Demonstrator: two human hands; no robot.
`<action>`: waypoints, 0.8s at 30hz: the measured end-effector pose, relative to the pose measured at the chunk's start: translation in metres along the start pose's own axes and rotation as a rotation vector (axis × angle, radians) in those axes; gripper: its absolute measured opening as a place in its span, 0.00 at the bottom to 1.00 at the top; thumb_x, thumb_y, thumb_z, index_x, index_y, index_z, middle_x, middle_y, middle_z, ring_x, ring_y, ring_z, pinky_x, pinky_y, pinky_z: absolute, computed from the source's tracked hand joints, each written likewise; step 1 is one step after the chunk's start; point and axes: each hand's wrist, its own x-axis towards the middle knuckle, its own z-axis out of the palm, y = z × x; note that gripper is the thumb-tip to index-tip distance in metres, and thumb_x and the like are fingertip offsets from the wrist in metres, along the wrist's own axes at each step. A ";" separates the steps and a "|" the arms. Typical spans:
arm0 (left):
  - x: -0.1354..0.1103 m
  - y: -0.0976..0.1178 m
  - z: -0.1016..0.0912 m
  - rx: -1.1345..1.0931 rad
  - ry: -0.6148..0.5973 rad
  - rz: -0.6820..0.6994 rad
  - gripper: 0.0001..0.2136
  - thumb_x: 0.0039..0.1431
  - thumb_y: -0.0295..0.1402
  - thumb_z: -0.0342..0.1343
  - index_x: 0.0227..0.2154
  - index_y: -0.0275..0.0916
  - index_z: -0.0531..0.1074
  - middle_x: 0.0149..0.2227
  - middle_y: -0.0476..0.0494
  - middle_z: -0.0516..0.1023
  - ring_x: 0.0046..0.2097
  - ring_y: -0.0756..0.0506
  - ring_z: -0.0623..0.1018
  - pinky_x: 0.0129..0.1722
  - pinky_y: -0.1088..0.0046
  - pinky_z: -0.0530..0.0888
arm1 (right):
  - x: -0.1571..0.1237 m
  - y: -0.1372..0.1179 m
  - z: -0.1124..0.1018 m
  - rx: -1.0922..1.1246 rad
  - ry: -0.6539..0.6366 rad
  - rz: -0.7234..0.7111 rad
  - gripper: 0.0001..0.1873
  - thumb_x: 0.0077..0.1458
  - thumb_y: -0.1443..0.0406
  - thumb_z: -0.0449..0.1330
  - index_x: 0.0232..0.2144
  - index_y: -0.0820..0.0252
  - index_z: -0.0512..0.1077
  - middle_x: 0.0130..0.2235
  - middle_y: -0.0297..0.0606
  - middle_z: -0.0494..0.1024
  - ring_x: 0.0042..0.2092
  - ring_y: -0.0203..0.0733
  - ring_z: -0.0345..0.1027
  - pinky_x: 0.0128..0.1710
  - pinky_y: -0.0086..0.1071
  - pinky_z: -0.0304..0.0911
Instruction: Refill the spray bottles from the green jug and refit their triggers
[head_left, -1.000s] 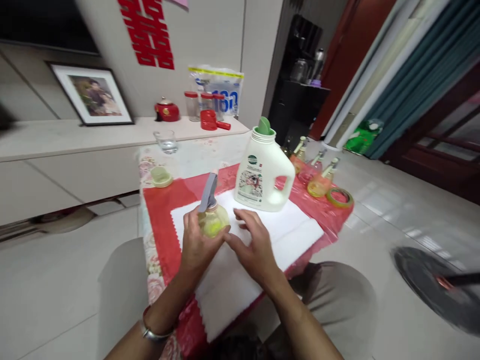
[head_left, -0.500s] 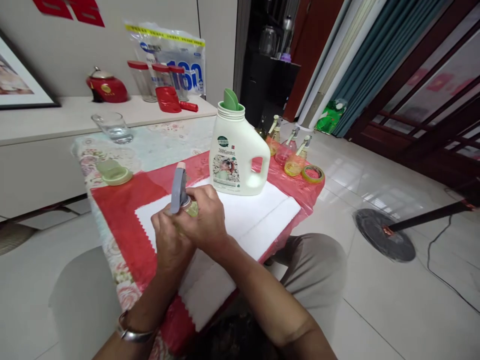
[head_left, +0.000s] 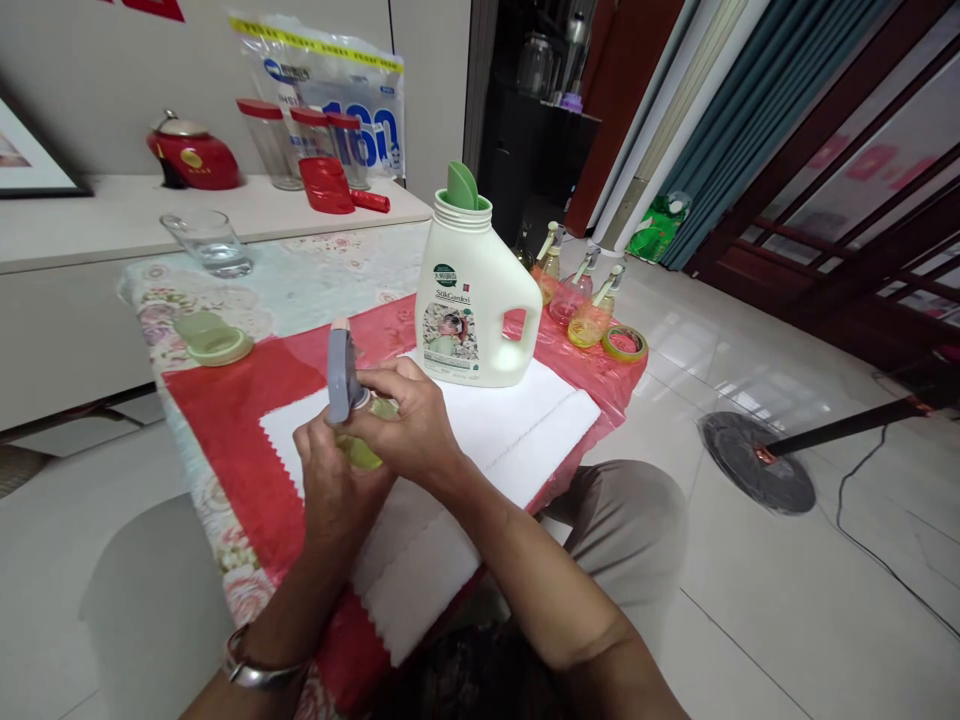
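Observation:
Both hands are around a small clear spray bottle [head_left: 360, 452] with yellow-green liquid and a grey trigger head. My left hand [head_left: 330, 475] wraps the bottle's body from below. My right hand [head_left: 412, 420] closes around its neck just under the grey head, its thumb and fingers partly hiding the bottle. Just beyond my hands, a pale green detergent jug [head_left: 480, 300] stands uncapped on a white cloth [head_left: 540, 430], a green spout showing in its mouth. A pale green cap [head_left: 217, 345] lies at the left on the table.
Several pump bottles [head_left: 592, 322] and a tape roll [head_left: 625, 344] stand at the table's right edge. A glass cup [head_left: 217, 245] sits at the back left. Red plastic [head_left: 225, 430] lies under the cloth. A shelf behind holds lidded jars [head_left: 271, 145] and a red pot [head_left: 193, 155].
The view has shifted slightly. The bottle is turned a little between my hands, and more of its yellow-green body now shows between them. Both hands keep their grip.

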 end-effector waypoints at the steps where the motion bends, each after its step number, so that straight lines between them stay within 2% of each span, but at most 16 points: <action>1: 0.000 0.000 0.000 0.022 -0.006 0.001 0.20 0.48 0.36 0.60 0.45 0.40 0.65 0.38 0.41 0.68 0.45 0.36 0.69 0.43 0.55 0.72 | -0.001 0.001 0.001 0.013 0.016 0.002 0.12 0.51 0.63 0.68 0.39 0.58 0.77 0.39 0.34 0.73 0.43 0.35 0.69 0.48 0.29 0.66; 4: 0.001 -0.001 0.001 0.083 -0.016 0.040 0.16 0.52 0.35 0.56 0.44 0.38 0.65 0.37 0.41 0.67 0.43 0.37 0.68 0.42 0.54 0.72 | -0.003 0.002 0.007 0.013 0.073 0.039 0.18 0.45 0.62 0.71 0.41 0.59 0.77 0.40 0.36 0.73 0.43 0.36 0.70 0.48 0.30 0.66; 6: 0.001 -0.002 0.001 0.093 -0.019 0.061 0.17 0.52 0.37 0.54 0.45 0.36 0.65 0.37 0.40 0.67 0.43 0.36 0.68 0.41 0.54 0.72 | -0.004 0.001 0.011 0.060 0.114 0.106 0.23 0.42 0.61 0.72 0.42 0.59 0.75 0.41 0.36 0.75 0.44 0.37 0.71 0.49 0.31 0.67; 10: 0.001 -0.001 0.000 0.082 -0.026 0.052 0.22 0.50 0.39 0.55 0.48 0.35 0.66 0.39 0.37 0.69 0.44 0.34 0.68 0.41 0.53 0.73 | -0.003 -0.001 0.014 0.189 0.152 0.275 0.35 0.43 0.60 0.71 0.54 0.57 0.68 0.41 0.34 0.78 0.43 0.39 0.74 0.48 0.35 0.69; 13: 0.001 0.002 -0.001 0.064 -0.034 0.040 0.24 0.48 0.40 0.57 0.47 0.35 0.66 0.40 0.37 0.70 0.45 0.34 0.69 0.42 0.54 0.73 | -0.001 0.001 0.009 0.169 0.111 0.205 0.43 0.45 0.60 0.70 0.62 0.53 0.62 0.42 0.33 0.78 0.45 0.40 0.74 0.52 0.37 0.68; 15: 0.001 0.003 -0.001 0.055 -0.035 0.034 0.23 0.48 0.41 0.57 0.47 0.35 0.66 0.40 0.37 0.71 0.45 0.34 0.69 0.43 0.53 0.73 | 0.002 0.003 0.005 0.157 0.027 0.123 0.46 0.47 0.60 0.69 0.66 0.52 0.57 0.43 0.33 0.79 0.47 0.40 0.74 0.54 0.38 0.67; 19: 0.001 0.002 -0.001 0.067 -0.036 0.011 0.23 0.47 0.41 0.57 0.45 0.37 0.65 0.40 0.38 0.70 0.45 0.35 0.69 0.46 0.52 0.72 | 0.004 0.006 -0.001 0.185 -0.141 0.040 0.45 0.51 0.59 0.67 0.68 0.54 0.55 0.46 0.36 0.79 0.49 0.41 0.73 0.56 0.39 0.66; 21: 0.001 0.001 -0.001 0.083 -0.052 0.002 0.23 0.48 0.40 0.57 0.46 0.35 0.64 0.40 0.37 0.70 0.46 0.34 0.69 0.46 0.52 0.72 | 0.004 0.007 0.000 0.185 -0.133 0.018 0.42 0.52 0.56 0.67 0.66 0.55 0.58 0.50 0.39 0.77 0.51 0.41 0.72 0.57 0.39 0.66; 24: 0.002 0.002 -0.001 0.103 -0.071 0.003 0.24 0.50 0.39 0.56 0.49 0.33 0.65 0.43 0.34 0.70 0.48 0.33 0.68 0.47 0.52 0.71 | 0.003 0.006 0.004 0.094 -0.060 -0.006 0.44 0.49 0.54 0.68 0.65 0.59 0.60 0.50 0.42 0.75 0.51 0.42 0.71 0.56 0.38 0.67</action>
